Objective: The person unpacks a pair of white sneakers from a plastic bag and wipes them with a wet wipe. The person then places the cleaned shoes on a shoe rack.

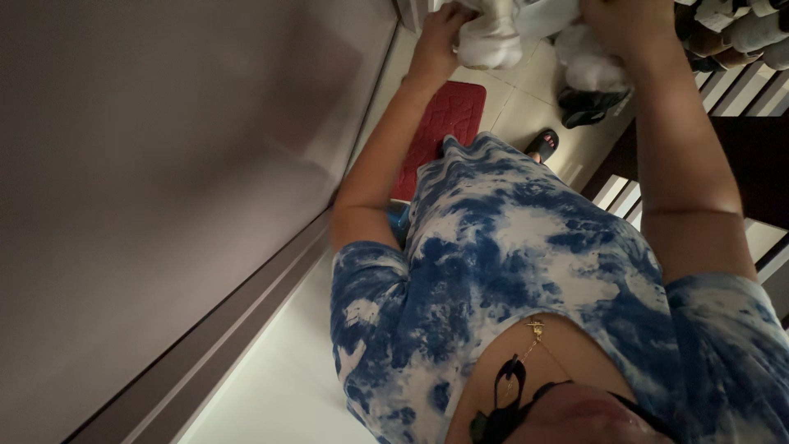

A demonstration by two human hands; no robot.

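Both my arms reach forward over the floor. My left hand (438, 34) grips a bunched white cloth (493, 41) at the top edge of the view. My right hand (622, 23) holds another part of the white fabric (590, 67), which hangs down in a pale bundle below it. The upper part of the cloth and my fingertips are cut off by the frame. My blue-and-white tie-dye shirt (509, 263) fills the lower middle.
A red mat (442, 122) lies on the pale tiled floor beside a large grey panel (164, 181). A pair of black sandals (588, 105) sits under the cloth. My sandalled foot (542, 145) shows nearby. Shoes (740, 33) line a slatted rack at right.
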